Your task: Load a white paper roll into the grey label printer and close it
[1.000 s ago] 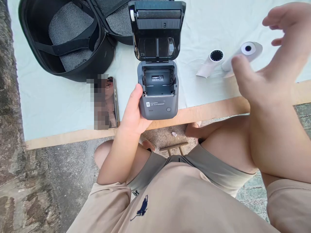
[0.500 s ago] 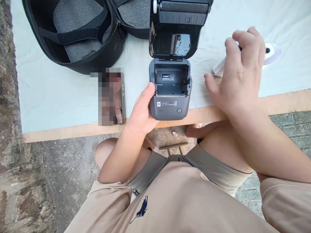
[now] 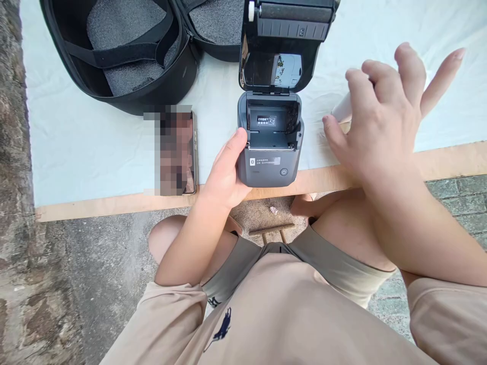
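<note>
The left hand [image 3: 228, 175] is closed around the near left side of the grey printer [image 3: 271, 137], its thumb on the edge. The printer stands near the middle of the view, lid raised. At its 2 o'clock, the right hand [image 3: 380, 111] curves over a white roll [image 3: 342, 109], little finger stretched away; I cannot tell whether it grips. The phone [image 3: 191, 152] lies at the printer's 9 o'clock.

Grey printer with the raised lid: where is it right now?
In the head view, the grey printer is just above centre, held in the left hand, between the phone on its left and the right hand on its right.
</note>
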A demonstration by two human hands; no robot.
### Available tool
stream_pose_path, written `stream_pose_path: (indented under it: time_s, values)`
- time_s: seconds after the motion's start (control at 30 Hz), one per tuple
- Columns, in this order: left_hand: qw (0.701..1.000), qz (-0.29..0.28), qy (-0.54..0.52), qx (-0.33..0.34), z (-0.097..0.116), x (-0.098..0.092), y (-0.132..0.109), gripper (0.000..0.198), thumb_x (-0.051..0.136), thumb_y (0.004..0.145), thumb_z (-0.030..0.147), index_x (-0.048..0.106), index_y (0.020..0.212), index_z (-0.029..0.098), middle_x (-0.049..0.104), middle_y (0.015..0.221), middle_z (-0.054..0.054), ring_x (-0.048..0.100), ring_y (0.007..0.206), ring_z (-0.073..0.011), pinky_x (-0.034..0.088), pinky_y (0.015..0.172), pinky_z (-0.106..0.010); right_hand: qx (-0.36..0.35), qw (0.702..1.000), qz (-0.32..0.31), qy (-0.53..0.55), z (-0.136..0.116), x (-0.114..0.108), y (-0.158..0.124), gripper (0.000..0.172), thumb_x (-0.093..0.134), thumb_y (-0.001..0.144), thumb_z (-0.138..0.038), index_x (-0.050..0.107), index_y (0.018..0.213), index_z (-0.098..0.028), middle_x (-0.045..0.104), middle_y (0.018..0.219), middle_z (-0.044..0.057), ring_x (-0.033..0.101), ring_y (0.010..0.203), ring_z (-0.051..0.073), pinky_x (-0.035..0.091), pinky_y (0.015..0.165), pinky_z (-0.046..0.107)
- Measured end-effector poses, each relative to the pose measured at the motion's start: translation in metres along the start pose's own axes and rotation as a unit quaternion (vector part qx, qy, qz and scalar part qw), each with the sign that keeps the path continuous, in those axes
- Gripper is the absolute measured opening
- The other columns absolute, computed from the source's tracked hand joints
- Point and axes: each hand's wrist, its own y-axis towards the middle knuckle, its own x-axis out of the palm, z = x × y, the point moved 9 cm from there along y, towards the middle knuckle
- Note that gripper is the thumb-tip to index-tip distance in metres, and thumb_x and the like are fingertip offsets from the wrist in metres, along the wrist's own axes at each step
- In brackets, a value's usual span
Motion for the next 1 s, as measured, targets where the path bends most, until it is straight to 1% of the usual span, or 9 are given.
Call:
stream_pose_path:
  time_s: [0.23, 0.33, 0.43, 0.5, 0.6, 0.7, 0.8, 0.87, 1.0]
  values:
    - [0.999, 0.036, 0.024, 0.018, 0.001, -0.006, 0.002, 0.051, 0.047, 0.093, 0.065, 0.074, 0.107, 0.024, 0.077, 0.109, -0.002, 0.066, 0.126, -0.0306, 0.062, 0.097, -0.044, 0.017, 1.0, -0.001, -0.015, 0.004, 0.005, 0.006, 0.04, 0.047, 0.096, -0.03, 0.061, 0.133, -0.035, 0.064, 0.106, 0.008, 0.043, 0.141, 0.039, 0.013, 0.109, 0.085]
    - [0.999, 0.044, 0.009, 0.013, -0.002, -0.01, 0.002, 0.047, 0.053, 0.091, 0.064, 0.074, 0.103, 0.024, 0.076, 0.116, -0.003, 0.063, 0.13, -0.0304, 0.06, 0.102, -0.043, 0.012, 1.0, 0.022, 0.013, 0.004, 0.001, 0.009, 0.038, 0.048, 0.094, -0.022, 0.064, 0.127, -0.035, 0.066, 0.102, 0.006, 0.053, 0.132, 0.034, 0.017, 0.112, 0.081]
    - [0.999, 0.053, 0.0, 0.011, -0.003, -0.013, 0.002, 0.044, 0.054, 0.092, 0.061, 0.074, 0.102, 0.024, 0.076, 0.119, -0.003, 0.061, 0.134, -0.0304, 0.059, 0.104, -0.043, -0.033, 0.987, 0.07, 0.138, -0.003, -0.016, 0.004, 0.057, 0.06, 0.092, -0.025, 0.044, 0.146, -0.03, 0.069, 0.112, 0.004, 0.065, 0.117, 0.027, 0.042, 0.113, 0.058]
    - [0.998, 0.057, 0.003, 0.011, -0.002, -0.011, 0.001, 0.045, 0.052, 0.093, 0.061, 0.074, 0.103, 0.023, 0.077, 0.115, -0.004, 0.061, 0.133, -0.0313, 0.059, 0.103, -0.045, -0.062, 0.951, 0.11, 0.283, -0.007, -0.033, -0.001, 0.068, 0.07, 0.088, -0.027, 0.037, 0.147, -0.028, 0.069, 0.114, 0.003, 0.069, 0.109, 0.022, 0.055, 0.096, 0.041]
    - [0.998, 0.054, 0.006, 0.012, 0.0, -0.005, 0.0, 0.048, 0.048, 0.094, 0.062, 0.074, 0.103, 0.023, 0.077, 0.111, -0.004, 0.061, 0.132, -0.0322, 0.059, 0.103, -0.047, -0.074, 0.855, 0.134, 0.496, -0.008, -0.045, -0.004, 0.049, 0.082, 0.078, -0.033, 0.057, 0.119, -0.026, 0.065, 0.1, 0.0, 0.071, 0.102, 0.02, 0.057, 0.081, 0.033]
    - [0.998, 0.059, -0.006, 0.001, 0.001, -0.002, -0.002, 0.044, 0.049, 0.095, 0.06, 0.074, 0.101, 0.023, 0.076, 0.116, -0.004, 0.059, 0.136, -0.0314, 0.057, 0.106, -0.045, -0.052, 0.789, 0.107, 0.603, -0.008, -0.039, 0.002, 0.036, 0.082, 0.077, -0.038, 0.063, 0.105, -0.026, 0.061, 0.104, 0.0, 0.07, 0.103, 0.019, 0.058, 0.084, 0.034]
    - [0.998, 0.051, -0.025, -0.019, 0.0, -0.002, -0.003, 0.04, 0.049, 0.096, 0.055, 0.072, 0.103, 0.023, 0.075, 0.12, -0.004, 0.057, 0.138, -0.0308, 0.055, 0.11, -0.045, -0.049, 0.76, 0.077, 0.643, -0.012, -0.033, 0.006, 0.039, 0.075, 0.084, -0.038, 0.065, 0.121, -0.032, 0.063, 0.119, 0.001, 0.068, 0.106, 0.02, 0.058, 0.091, 0.039]
    - [0.998, 0.037, -0.035, -0.03, -0.001, -0.001, -0.003, 0.04, 0.045, 0.099, 0.052, 0.071, 0.108, 0.023, 0.075, 0.121, -0.004, 0.057, 0.138, -0.0293, 0.053, 0.113, -0.044, -0.085, 0.769, 0.069, 0.63, -0.021, -0.038, 0.005, 0.046, 0.068, 0.088, -0.035, 0.06, 0.133, -0.034, 0.065, 0.124, 0.002, 0.067, 0.104, 0.021, 0.059, 0.09, 0.041]
    - [0.998, 0.039, -0.034, -0.028, -0.001, -0.003, -0.004, 0.043, 0.038, 0.102, 0.049, 0.07, 0.113, 0.022, 0.074, 0.123, -0.003, 0.053, 0.142, -0.0251, 0.048, 0.118, -0.039, -0.21, 0.859, 0.119, 0.451, -0.051, -0.066, -0.001, 0.052, 0.058, 0.093, -0.028, 0.052, 0.143, -0.037, 0.064, 0.125, 0.0, 0.06, 0.113, 0.019, 0.052, 0.102, 0.041]
